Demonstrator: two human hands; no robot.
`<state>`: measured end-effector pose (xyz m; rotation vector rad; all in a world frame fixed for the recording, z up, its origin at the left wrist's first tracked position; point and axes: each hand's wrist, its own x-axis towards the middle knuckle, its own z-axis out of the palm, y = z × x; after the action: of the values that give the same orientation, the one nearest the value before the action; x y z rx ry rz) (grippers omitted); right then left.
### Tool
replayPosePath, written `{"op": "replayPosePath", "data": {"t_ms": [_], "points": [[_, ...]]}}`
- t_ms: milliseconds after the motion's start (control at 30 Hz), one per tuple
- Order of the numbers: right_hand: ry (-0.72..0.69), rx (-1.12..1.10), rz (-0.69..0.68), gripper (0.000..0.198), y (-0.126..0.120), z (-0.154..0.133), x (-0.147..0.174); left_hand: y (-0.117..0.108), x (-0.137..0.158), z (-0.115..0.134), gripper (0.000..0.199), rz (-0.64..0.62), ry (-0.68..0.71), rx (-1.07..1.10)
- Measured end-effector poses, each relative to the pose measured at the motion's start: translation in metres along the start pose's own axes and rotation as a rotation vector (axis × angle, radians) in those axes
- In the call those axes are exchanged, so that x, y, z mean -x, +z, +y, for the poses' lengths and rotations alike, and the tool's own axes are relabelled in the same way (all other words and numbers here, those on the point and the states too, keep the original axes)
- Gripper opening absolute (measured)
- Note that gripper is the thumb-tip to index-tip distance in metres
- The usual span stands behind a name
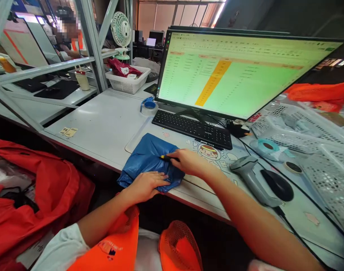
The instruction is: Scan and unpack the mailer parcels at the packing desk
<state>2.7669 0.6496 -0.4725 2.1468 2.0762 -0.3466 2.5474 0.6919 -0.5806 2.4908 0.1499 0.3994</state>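
Observation:
A crumpled blue plastic bag (146, 152) lies at the front edge of the desk, partly on a printed desk mat. My left hand (149, 183) rests flat on the bag's near side, its fingers stretched out. Over the bag's right part, my right hand (185, 161) is closed around a slim dark tool with a yellow tip (162, 157). That tip points left and touches or hovers just over the plastic; I cannot tell which. Most of the tool is hidden in my fingers, so its exact kind does not show.
Behind the bag are a keyboard (191, 128), a monitor (234, 75) and a tape roll (149, 106). To the right lie a barcode scanner (255, 180), a mouse (276, 184) and white baskets (326, 180). A red sack (56, 180) stands left, below the desk. Another person sits beyond the metal frame (90, 41).

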Motion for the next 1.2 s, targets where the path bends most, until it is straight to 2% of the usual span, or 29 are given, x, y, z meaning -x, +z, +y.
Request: {"op": "replayPosePath", "data": {"t_ms": [100, 200, 300, 367, 467, 533, 567, 633, 667, 767, 900, 1000, 1067, 1133, 1200], "points": [[0.235, 0.097, -0.028, 0.043, 0.009, 0.066, 0.049, 0.000, 0.001, 0.000, 0.047, 0.003, 0.002, 0.025], [0.391, 0.120, 0.028, 0.044, 0.035, 0.110, 0.091, -0.006, 0.001, 0.005, 0.047, -0.025, -0.010, 0.038], [0.390, 0.049, 0.198, 0.050, 0.073, 0.125, 0.114, -0.021, -0.002, 0.013, 0.061, -0.047, -0.016, 0.079], [0.354, 0.002, 0.330, 0.054, 0.098, 0.124, 0.121, -0.032, -0.007, 0.014, 0.060, 0.044, -0.028, 0.043], [0.333, -0.017, 0.487, 0.052, 0.115, 0.122, 0.121, -0.043, -0.019, 0.003, 0.060, 0.216, -0.148, -0.196], [0.307, -0.043, 0.574, 0.048, 0.109, 0.117, 0.112, -0.042, -0.025, -0.008, 0.056, 0.216, -0.243, -0.342], [0.277, -0.068, 0.618, 0.047, 0.100, 0.112, 0.103, -0.040, -0.026, -0.013, 0.045, 0.196, -0.262, -0.378], [0.177, -0.138, 0.685, 0.046, 0.078, 0.092, 0.075, -0.033, -0.026, -0.020, 0.024, 0.170, -0.220, -0.399], [0.111, -0.176, 0.693, 0.046, 0.067, 0.078, 0.056, -0.029, -0.025, -0.021, 0.022, 0.176, -0.179, -0.391], [-0.092, -0.258, 0.564, 0.047, 0.046, 0.025, -0.013, -0.022, -0.022, -0.019, 0.026, 0.229, -0.074, -0.344], [-0.219, -0.181, 0.256, 0.060, 0.053, -0.031, -0.085, -0.021, -0.011, -0.008, 0.030, 0.301, 0.026, -0.338], [-0.245, -0.143, 0.219, 0.058, 0.065, -0.042, -0.103, -0.020, 0.019, 0.009, 0.033, 0.350, 0.107, -0.312], [-0.249, -0.150, 0.237, 0.058, 0.070, -0.040, -0.103, -0.014, 0.050, 0.023, 0.033, 0.365, 0.085, -0.257], [-0.231, -0.156, 0.246, 0.058, 0.071, -0.037, -0.100, -0.002, 0.083, 0.036, 0.033, 0.357, -0.027, -0.172], [-0.210, -0.164, 0.254, 0.058, 0.073, -0.038, -0.098, 0.014, 0.112, 0.043, 0.034, 0.332, -0.239, -0.037]]}}
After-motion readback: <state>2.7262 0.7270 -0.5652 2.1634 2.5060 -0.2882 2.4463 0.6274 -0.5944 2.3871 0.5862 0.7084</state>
